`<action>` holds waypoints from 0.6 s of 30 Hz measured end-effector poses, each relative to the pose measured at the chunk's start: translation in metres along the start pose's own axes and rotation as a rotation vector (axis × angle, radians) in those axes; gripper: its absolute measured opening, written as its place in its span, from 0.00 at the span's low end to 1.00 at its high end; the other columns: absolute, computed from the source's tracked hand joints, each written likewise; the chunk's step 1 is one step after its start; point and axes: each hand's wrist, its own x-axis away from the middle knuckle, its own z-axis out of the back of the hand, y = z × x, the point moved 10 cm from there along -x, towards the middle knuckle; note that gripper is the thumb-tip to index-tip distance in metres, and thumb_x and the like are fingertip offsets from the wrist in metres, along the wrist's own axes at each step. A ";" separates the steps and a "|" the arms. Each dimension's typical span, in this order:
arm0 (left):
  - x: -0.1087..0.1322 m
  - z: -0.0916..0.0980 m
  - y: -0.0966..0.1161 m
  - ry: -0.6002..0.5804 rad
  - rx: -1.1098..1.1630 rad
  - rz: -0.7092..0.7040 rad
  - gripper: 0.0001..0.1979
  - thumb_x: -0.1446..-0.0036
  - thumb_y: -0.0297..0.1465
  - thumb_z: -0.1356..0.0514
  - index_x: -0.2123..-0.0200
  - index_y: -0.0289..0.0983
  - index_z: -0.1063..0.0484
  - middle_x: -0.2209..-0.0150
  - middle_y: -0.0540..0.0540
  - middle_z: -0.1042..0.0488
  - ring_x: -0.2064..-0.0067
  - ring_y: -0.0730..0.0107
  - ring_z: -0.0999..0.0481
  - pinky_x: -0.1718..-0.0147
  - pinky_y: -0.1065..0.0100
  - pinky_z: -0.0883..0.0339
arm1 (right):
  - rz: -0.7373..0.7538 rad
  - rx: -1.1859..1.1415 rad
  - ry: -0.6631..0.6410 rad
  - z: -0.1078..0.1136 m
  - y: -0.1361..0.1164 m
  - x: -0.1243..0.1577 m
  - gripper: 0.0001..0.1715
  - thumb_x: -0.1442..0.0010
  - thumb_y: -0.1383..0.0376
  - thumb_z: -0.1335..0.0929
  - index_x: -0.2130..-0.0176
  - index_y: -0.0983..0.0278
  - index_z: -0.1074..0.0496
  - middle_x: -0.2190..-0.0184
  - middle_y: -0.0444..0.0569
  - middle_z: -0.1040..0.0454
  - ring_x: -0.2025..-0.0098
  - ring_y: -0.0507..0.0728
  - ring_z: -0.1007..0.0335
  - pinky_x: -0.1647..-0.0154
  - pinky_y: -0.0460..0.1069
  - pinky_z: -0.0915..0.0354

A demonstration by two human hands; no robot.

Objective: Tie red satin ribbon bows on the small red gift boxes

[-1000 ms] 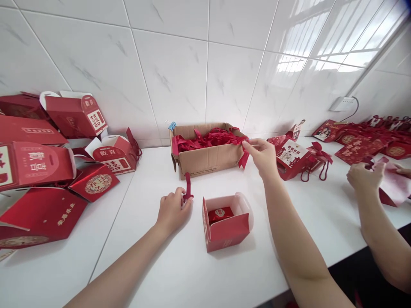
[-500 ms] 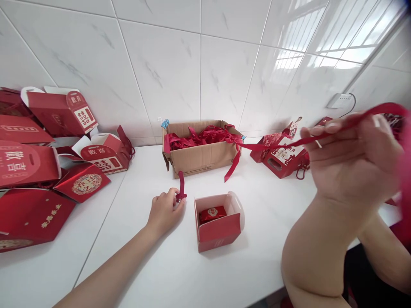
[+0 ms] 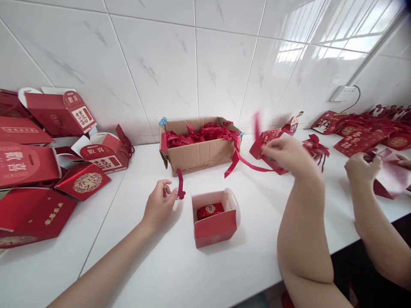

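Note:
My left hand (image 3: 159, 204) rests on the white table with its fingers parted. Its thumb lies beside a short dark red ribbon strip (image 3: 180, 184) that hangs over the front of the cardboard box (image 3: 205, 157); whether they touch I cannot tell. My right hand (image 3: 284, 155), raised at the right, pinches a red ribbon (image 3: 257, 126) whose blurred end sticks up above the fingers. Another length of red ribbon trails from the cardboard box toward that hand. Between my arms stands an open red gift box (image 3: 215, 231) with a shiny red packet (image 3: 210, 210) inside.
Red gift boxes (image 3: 61, 113) are piled at the left. Behind my right hand stand more red boxes (image 3: 268, 137). A co-worker's hands (image 3: 362, 169) hold a box at the far right, near flat red boxes (image 3: 362, 137). A tiled wall (image 3: 160, 64) closes off the back.
My right hand has swung down and left with the ribbon, which now sags. My left hand's fingers have loosened from the short strip. The co-worker's hands have come into view.

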 end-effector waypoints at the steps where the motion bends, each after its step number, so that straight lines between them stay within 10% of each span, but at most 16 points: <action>1: -0.001 0.009 0.002 0.046 0.056 0.015 0.15 0.46 0.43 0.47 0.59 0.41 0.39 0.72 0.53 0.35 0.71 0.69 0.33 0.71 0.68 0.38 | -0.044 0.029 -0.070 -0.015 0.002 -0.004 0.21 0.50 0.50 0.33 0.80 0.62 0.34 0.86 0.43 0.43 0.84 0.49 0.52 0.85 0.47 0.55; 5: -0.009 0.037 0.047 0.031 0.157 -0.061 0.13 0.46 0.43 0.46 0.65 0.39 0.34 0.67 0.49 0.30 0.64 0.68 0.30 0.63 0.67 0.35 | -0.074 0.071 -0.383 -0.073 -0.013 -0.001 0.20 0.49 0.54 0.32 0.82 0.64 0.38 0.84 0.42 0.42 0.82 0.48 0.49 0.83 0.46 0.50; 13: -0.015 0.033 0.152 -0.237 0.189 -0.213 0.23 0.42 0.49 0.50 0.46 0.49 0.37 0.41 0.48 0.38 0.42 0.58 0.38 0.51 0.61 0.36 | 0.126 -0.299 -0.397 -0.094 -0.073 0.014 0.19 0.45 0.52 0.34 0.74 0.64 0.31 0.82 0.40 0.43 0.81 0.47 0.49 0.83 0.44 0.49; 18: -0.009 0.014 0.152 -0.463 0.251 -0.140 0.22 0.42 0.50 0.52 0.54 0.43 0.33 0.63 0.47 0.28 0.65 0.66 0.27 0.74 0.69 0.34 | 0.130 -0.385 -0.289 -0.076 -0.076 0.012 0.18 0.44 0.53 0.34 0.73 0.64 0.31 0.83 0.39 0.45 0.82 0.46 0.53 0.84 0.44 0.54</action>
